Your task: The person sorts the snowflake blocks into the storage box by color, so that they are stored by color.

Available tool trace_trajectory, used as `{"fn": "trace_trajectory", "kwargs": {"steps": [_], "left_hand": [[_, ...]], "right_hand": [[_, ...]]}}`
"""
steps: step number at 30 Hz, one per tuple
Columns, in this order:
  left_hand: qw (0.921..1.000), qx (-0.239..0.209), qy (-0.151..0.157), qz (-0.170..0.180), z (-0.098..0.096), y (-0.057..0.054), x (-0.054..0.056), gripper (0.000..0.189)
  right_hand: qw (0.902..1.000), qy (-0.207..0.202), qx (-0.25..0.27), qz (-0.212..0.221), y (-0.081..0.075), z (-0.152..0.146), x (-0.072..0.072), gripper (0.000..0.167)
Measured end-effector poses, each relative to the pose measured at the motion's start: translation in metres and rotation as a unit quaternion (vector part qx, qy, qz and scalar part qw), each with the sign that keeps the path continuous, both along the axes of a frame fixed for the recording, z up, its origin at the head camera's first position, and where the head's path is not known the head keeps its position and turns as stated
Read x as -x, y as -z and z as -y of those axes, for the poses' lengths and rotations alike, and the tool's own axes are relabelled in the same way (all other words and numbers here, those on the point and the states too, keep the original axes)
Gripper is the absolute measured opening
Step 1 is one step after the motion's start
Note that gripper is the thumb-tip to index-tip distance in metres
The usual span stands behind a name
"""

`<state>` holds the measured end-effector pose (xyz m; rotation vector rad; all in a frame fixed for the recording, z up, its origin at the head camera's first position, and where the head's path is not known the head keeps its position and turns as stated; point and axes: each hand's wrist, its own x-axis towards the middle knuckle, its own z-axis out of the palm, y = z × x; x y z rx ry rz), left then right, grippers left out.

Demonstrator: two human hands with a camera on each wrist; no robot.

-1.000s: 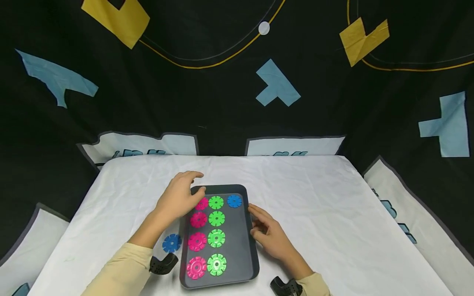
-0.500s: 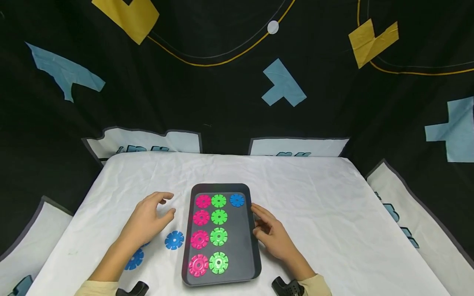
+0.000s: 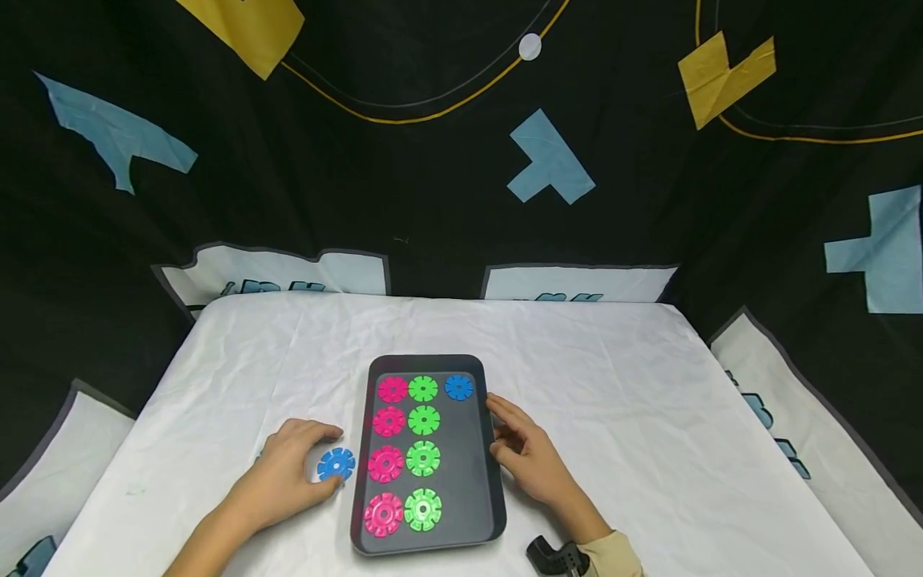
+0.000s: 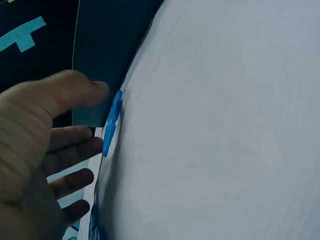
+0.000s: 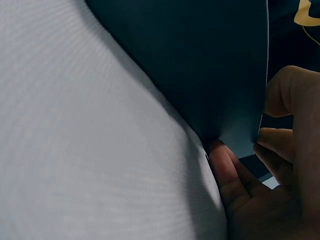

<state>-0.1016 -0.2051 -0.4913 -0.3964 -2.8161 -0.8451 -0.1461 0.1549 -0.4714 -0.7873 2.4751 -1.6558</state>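
A blue notched disc [image 3: 336,464] lies on the white cloth just left of the dark grey tray [image 3: 461,513]. My left hand [image 3: 288,469] reaches around it, thumb on the near side and fingers on the far side. In the left wrist view the thumb and fingers stand apart beside the blue disc [image 4: 113,122], without a visible pinch. My right hand [image 3: 530,457] rests against the tray's right side, its fingertips touching the outer wall [image 5: 200,75]. Inside the tray lie a column of pink discs [image 3: 385,464], a column of green discs [image 3: 423,458] and one blue disc [image 3: 458,388] at top right.
More blue [image 4: 95,220] shows low in the left wrist view; in the head view the left hand mostly covers that spot. White cloth [image 3: 613,385] covers the table. A black curtain [image 3: 433,208] with blue and yellow patches hangs behind it.
My left hand has moved from over the tray's upper left corner, back left and then down around the blue disc beside the tray. The right hand has stayed at the tray's side.
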Motion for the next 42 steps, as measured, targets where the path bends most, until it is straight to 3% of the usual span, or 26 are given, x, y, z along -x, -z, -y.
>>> {"fn": "trace_trajectory", "kwargs": {"steps": [8,15,23,31,42], "left_hand": [[0.9985,0.055,0.001,-0.004,-0.001,0.000,0.000,0.054],[0.9984,0.055,-0.009,0.008,-0.005,0.001,0.003,0.046],[0.9961,0.082,-0.014,-0.030,-0.007,0.001,0.005,0.043],[0.9981,0.020,-0.036,-0.046,-0.007,-0.009,0.009,0.041],[0.9976,-0.018,-0.026,-0.062,-0.016,-0.033,0.026,0.045]], "right_hand": [[1.0000,0.003,-0.001,0.005,-0.002,0.001,-0.001,0.061],[1.0000,0.000,0.006,-0.001,-0.001,-0.001,-0.001,0.061],[1.0000,-0.001,0.007,0.000,0.001,-0.001,-0.001,0.061],[1.0000,-0.001,0.009,-0.003,0.001,-0.001,0.000,0.062],[1.0000,0.002,0.005,-0.002,0.002,0.000,0.000,0.062]]}}
